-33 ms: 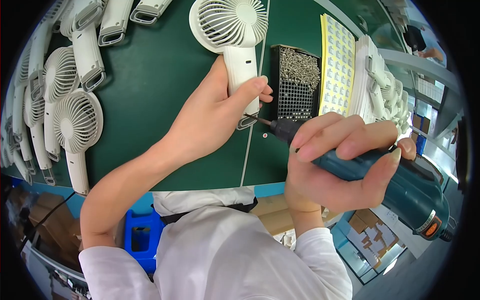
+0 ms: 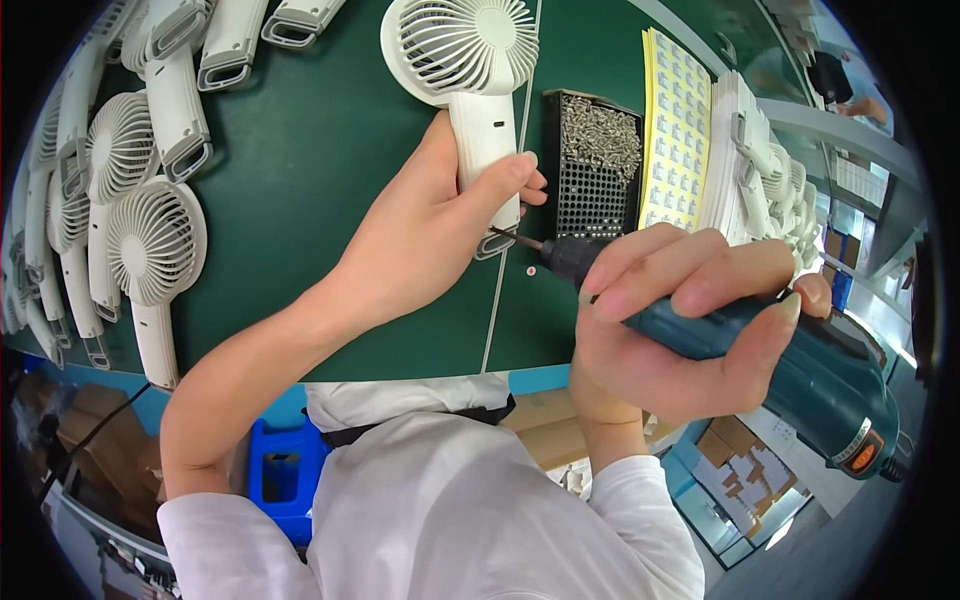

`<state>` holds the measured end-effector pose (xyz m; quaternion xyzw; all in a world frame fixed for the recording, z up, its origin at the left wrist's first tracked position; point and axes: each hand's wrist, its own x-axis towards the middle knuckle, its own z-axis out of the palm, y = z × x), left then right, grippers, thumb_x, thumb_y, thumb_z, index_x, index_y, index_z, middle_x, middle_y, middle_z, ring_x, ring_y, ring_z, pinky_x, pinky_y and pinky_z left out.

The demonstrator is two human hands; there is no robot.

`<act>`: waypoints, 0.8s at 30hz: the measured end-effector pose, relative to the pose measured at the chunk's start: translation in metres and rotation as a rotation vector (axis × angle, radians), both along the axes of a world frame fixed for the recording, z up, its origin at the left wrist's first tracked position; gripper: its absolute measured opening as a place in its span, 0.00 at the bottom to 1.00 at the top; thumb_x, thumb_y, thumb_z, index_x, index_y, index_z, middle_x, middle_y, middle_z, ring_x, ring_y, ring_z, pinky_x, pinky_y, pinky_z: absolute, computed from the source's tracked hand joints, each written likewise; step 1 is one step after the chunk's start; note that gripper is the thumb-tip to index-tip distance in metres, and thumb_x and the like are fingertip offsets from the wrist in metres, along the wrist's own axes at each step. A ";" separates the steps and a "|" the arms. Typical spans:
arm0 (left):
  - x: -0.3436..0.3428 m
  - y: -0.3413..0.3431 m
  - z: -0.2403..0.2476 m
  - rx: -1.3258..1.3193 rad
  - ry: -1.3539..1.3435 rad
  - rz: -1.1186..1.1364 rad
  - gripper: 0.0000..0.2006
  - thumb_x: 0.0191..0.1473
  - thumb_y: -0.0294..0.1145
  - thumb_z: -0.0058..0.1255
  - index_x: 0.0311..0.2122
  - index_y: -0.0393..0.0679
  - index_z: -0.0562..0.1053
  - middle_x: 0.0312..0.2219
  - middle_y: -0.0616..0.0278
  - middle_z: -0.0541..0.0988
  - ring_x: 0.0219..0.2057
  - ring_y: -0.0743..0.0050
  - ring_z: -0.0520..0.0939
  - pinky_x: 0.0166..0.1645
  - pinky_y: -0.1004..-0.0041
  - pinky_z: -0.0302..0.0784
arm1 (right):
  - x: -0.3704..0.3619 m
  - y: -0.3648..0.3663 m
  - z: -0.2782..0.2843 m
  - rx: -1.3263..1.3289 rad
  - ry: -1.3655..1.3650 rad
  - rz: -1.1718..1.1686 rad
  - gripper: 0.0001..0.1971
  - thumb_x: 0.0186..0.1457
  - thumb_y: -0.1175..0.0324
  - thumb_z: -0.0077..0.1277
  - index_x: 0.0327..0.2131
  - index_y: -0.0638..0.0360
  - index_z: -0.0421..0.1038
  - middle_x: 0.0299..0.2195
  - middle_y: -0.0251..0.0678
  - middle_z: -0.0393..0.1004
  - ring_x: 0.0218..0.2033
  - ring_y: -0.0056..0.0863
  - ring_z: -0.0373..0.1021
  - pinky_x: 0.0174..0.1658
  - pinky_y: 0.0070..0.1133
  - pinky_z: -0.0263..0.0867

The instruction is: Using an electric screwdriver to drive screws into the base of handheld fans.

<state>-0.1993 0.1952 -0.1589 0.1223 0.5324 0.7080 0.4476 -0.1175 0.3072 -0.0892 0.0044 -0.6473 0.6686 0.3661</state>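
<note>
Barely a shift: left fingers (image 2: pixel 535 196) grip the fan (image 2: pixel 480 115), right fingers (image 2: pixel 650 278) clasp the electric screwdriver (image 2: pixel 680 335), its bit (image 2: pixel 518 238) still at the fan's looped end, so work seemingly holds steady.

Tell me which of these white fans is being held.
The fan at top centre, gripped in the left hand, the power screwdriver pointing at its lower end. No hand touches the other fans at left and right.

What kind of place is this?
Probably a small-appliance assembly workshop or factory: many matching white handheld fans on a green worktop, a black tray of small screws, and a teal power screwdriver in the right hand.
</note>
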 end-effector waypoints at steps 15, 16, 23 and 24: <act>0.000 0.005 0.004 0.035 -0.028 0.030 0.16 0.62 0.37 0.45 0.47 0.35 0.64 0.38 0.57 0.77 0.41 0.72 0.79 0.46 0.73 0.76 | 0.013 0.020 0.020 -0.042 0.027 -0.301 0.11 0.61 0.60 0.34 0.43 0.51 0.59 0.20 0.30 0.61 0.07 0.23 0.55 0.09 0.22 0.55; -0.001 0.003 0.005 -0.002 -0.034 0.014 0.16 0.61 0.37 0.45 0.48 0.35 0.64 0.39 0.56 0.77 0.42 0.71 0.79 0.47 0.73 0.76 | 0.017 0.024 0.017 -0.154 -0.004 -0.276 0.10 0.63 0.63 0.34 0.47 0.48 0.53 0.20 0.35 0.62 0.08 0.31 0.61 0.12 0.31 0.66; -0.004 0.002 0.004 -0.025 -0.055 0.010 0.18 0.61 0.36 0.44 0.50 0.34 0.63 0.41 0.53 0.77 0.45 0.67 0.79 0.51 0.69 0.75 | 0.009 0.031 -0.006 0.116 -0.066 -0.445 0.13 0.57 0.66 0.39 0.44 0.56 0.54 0.16 0.34 0.61 0.06 0.25 0.57 0.10 0.23 0.60; -0.004 0.002 0.004 -0.035 -0.038 0.005 0.18 0.61 0.36 0.44 0.50 0.34 0.63 0.41 0.52 0.77 0.45 0.67 0.79 0.51 0.69 0.76 | 0.010 0.033 -0.006 0.115 -0.067 -0.448 0.13 0.57 0.66 0.39 0.44 0.56 0.54 0.16 0.34 0.61 0.06 0.25 0.57 0.10 0.23 0.60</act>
